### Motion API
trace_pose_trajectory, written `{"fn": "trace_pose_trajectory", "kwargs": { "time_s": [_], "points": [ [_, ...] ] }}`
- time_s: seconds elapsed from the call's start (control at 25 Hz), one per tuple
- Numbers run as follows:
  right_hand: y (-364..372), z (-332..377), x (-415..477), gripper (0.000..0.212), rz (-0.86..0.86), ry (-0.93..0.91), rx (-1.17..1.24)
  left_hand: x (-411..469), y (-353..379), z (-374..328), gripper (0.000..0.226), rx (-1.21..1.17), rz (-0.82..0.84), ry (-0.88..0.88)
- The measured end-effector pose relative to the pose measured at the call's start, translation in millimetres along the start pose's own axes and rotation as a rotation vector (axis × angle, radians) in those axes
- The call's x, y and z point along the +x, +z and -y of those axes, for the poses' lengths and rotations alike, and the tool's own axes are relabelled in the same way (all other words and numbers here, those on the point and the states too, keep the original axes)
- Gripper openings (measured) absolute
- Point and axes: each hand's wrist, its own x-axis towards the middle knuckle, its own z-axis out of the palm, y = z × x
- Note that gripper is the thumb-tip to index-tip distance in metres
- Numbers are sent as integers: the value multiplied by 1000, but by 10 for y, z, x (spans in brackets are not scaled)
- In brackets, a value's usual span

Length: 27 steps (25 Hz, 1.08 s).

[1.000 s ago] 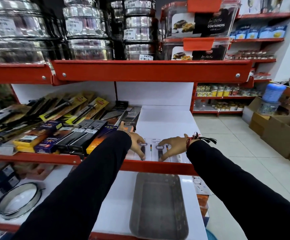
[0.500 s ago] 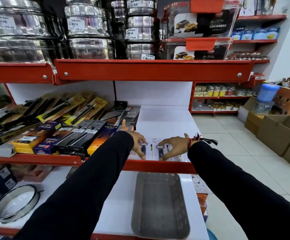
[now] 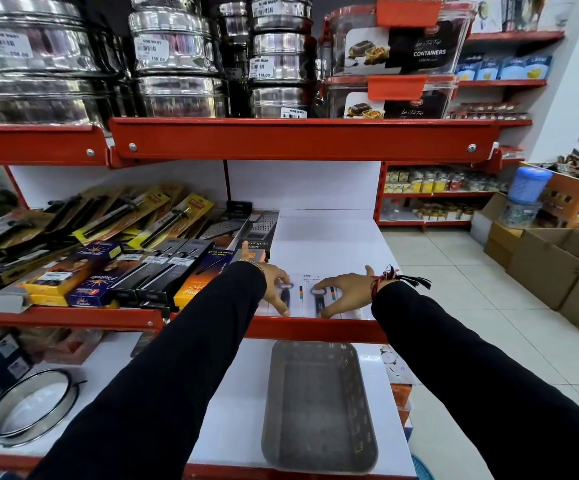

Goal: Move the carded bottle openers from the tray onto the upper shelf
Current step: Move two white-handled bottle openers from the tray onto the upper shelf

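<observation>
Two white cards with dark bottle openers point(image 3: 307, 297) lie side by side near the front edge of the white upper shelf point(image 3: 329, 244). My left hand point(image 3: 276, 284) rests on the left card, fingers spread and pressing down. Over the right card my right hand point(image 3: 345, 292) is spread too, fingertips at the card's edges. Neither hand lifts a card. The grey mesh tray point(image 3: 317, 407) sits on the lower shelf between my arms and shows nothing inside.
Boxed and carded kitchen tools point(image 3: 114, 258) crowd the shelf left of my hands. Steel tins point(image 3: 177, 53) and containers sit on the red shelf above. A round sieve point(image 3: 31, 410) lies at lower left. Cardboard boxes point(image 3: 554, 265) stand on the tiled floor at right.
Both hands stay on the cards, with only slight shifts of the fingers. The view has barely moved.
</observation>
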Motion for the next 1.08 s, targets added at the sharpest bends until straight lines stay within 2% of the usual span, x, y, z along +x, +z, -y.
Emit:
{"fn": "trace_pose_trajectory", "kwargs": {
  "time_s": [0.08, 0.2, 0.36, 0.56, 0.72, 1.08],
  "points": [
    [-14, -10, -51, 85, -35, -2, 50, 1, -18, -11, 91, -35, 15, 10],
    [-83, -132, -192, 83, -107, 24, 146, -4, -41, -112, 89, 18, -97, 9],
    [-148, -523, -333, 66, -138, 138, 220, 77, -78, -329, 84, -8, -176, 85],
    [-31, -975, -460, 71, -65, 258, 161, 221, -69, -815, 80, -88, -146, 186],
    [78, -1048, -484, 62, -53, 230, 137, 378, 30, -979, 86, 6, -127, 211],
    [114, -1123, -402, 65, -82, 191, 148, 441, 19, -954, 85, 9, -83, 209]
  ]
}}
